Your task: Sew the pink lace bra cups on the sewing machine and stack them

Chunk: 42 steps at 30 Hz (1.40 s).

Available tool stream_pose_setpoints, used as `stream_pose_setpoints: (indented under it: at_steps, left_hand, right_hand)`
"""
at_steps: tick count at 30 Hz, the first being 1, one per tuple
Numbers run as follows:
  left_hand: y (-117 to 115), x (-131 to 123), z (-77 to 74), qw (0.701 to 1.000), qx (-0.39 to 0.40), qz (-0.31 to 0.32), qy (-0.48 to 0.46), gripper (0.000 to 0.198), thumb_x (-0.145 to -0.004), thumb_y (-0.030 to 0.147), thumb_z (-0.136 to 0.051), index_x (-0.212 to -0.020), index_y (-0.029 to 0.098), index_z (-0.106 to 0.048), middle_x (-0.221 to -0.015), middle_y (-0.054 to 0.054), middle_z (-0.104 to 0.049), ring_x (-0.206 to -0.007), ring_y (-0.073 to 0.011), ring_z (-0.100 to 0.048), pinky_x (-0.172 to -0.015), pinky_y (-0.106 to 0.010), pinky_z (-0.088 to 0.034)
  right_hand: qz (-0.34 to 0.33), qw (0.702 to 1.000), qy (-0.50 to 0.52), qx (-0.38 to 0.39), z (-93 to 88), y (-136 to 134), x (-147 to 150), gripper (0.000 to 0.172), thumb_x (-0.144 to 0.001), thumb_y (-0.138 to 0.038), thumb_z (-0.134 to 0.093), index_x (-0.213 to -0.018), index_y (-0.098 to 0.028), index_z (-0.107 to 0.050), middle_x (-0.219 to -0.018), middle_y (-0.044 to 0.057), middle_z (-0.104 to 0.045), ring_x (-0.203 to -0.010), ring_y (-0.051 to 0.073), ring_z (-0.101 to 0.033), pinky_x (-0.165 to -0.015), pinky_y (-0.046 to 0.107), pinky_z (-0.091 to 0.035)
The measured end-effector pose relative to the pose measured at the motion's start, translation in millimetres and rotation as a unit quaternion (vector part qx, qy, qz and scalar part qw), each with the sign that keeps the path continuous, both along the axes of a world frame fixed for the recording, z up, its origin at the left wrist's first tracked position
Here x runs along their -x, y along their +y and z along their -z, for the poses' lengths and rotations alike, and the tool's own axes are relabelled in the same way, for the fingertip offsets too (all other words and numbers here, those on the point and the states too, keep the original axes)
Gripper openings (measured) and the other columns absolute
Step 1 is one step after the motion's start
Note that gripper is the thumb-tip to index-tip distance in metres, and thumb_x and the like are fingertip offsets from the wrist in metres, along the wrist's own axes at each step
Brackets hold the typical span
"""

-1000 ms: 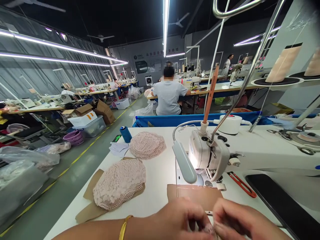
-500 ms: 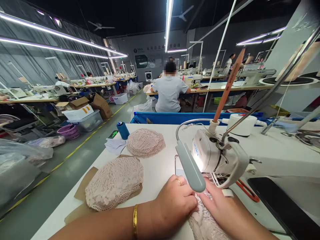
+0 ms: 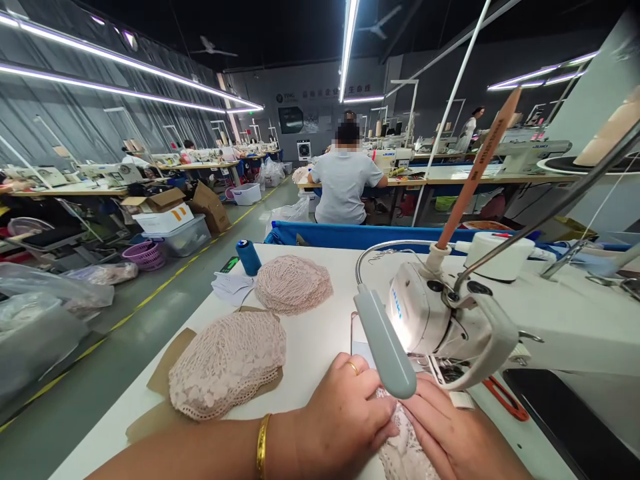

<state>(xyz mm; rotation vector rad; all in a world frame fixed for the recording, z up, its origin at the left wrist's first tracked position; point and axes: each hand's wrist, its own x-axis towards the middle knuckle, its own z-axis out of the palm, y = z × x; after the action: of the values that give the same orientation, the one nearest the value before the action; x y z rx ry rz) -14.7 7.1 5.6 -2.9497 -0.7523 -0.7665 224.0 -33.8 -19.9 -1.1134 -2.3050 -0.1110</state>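
Observation:
My left hand (image 3: 350,407), with a ring and a gold bangle, is closed on the edge of a pale pink lace piece (image 3: 407,447), left of the needle area. My right hand (image 3: 445,420) lies on the same lace with its fingers stretched out, below the head of the white sewing machine (image 3: 420,307). A grey lamp (image 3: 385,347) hides the fingertips and the needle. Two stacks of lace cups sit on the left of the table: a nearer stack (image 3: 230,363) on brown paper and a farther stack (image 3: 293,283).
A blue thread cone (image 3: 248,258) stands at the table's far left edge. Right of the machine lie orange-red snips (image 3: 506,399) and a black phone-like object (image 3: 570,413). A person in a grey shirt (image 3: 345,183) sits ahead, beyond a blue cloth trough (image 3: 330,233).
The view has shifted slightly left, so the machine appears farther right. My right hand's fingers have drawn together, flatter on the lace, and my left hand keeps its hold.

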Motion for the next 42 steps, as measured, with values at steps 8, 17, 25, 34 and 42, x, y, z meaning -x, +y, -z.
stream_pose_setpoints:
  at_steps: [8,17,25,34,42]
  left_hand:
    - [0,-8,8.5,0.999,-0.019,-0.027,0.011,0.025,-0.093,0.038,-0.083,-0.098,0.02,-0.067,-0.095,-0.005,-0.069,-0.081,-0.0248,-0.06,-0.08,-0.042,-0.055]
    - [-1,-7,-2.7,0.999,-0.003,-0.03,0.04,0.023,-0.103,0.041,-0.073,-0.103,0.019,-0.067,-0.106,-0.009,-0.072,-0.096,-0.0289,-0.066,-0.091,-0.046,-0.057]
    - [-2,-7,-0.1,0.998,0.03,-0.032,0.047,0.021,-0.105,0.039,-0.071,-0.1,0.019,-0.067,-0.105,-0.009,-0.072,-0.104,-0.0301,-0.067,-0.1,-0.05,-0.053]
    - [-2,-8,-0.8,0.998,0.008,-0.045,0.034,0.026,-0.102,0.044,-0.074,-0.106,0.018,-0.073,-0.111,-0.013,-0.073,-0.098,-0.0308,-0.066,-0.09,-0.049,-0.058]
    - [8,-4,6.6,0.998,0.048,-0.04,0.01,0.023,-0.104,0.041,-0.069,-0.111,0.02,-0.078,-0.119,-0.015,-0.072,-0.104,-0.0321,-0.065,-0.094,-0.05,-0.057]
  right_hand:
    - [0.057,0.998,-0.016,-0.021,11.5,5,-11,0.035,-0.104,-0.027,-0.053,-0.131,-0.029,-0.076,-0.123,0.01,-0.08,-0.11,0.029,-0.08,-0.089,0.038,-0.069]
    - [0.092,0.985,-0.108,-0.094,28.4,10,-20,0.05,-0.105,-0.03,-0.053,-0.153,-0.025,-0.063,-0.138,0.016,-0.075,-0.119,0.038,-0.077,-0.098,0.057,-0.066]
    - [0.086,0.984,-0.102,-0.116,28.5,11,-17,0.041,-0.105,-0.026,-0.051,-0.137,-0.021,-0.075,-0.13,0.018,-0.078,-0.116,0.038,-0.078,-0.095,0.057,-0.068]
    - [0.094,0.989,-0.089,-0.068,42.7,13,-24,0.046,-0.108,-0.03,-0.051,-0.152,-0.027,-0.064,-0.137,0.015,-0.076,-0.127,0.038,-0.074,-0.104,0.057,-0.063]
    - [0.057,0.995,-0.074,-0.023,10.2,0,-17,0.036,-0.109,-0.037,-0.054,-0.139,-0.027,-0.07,-0.13,0.012,-0.079,-0.12,0.032,-0.077,-0.093,0.041,-0.067]
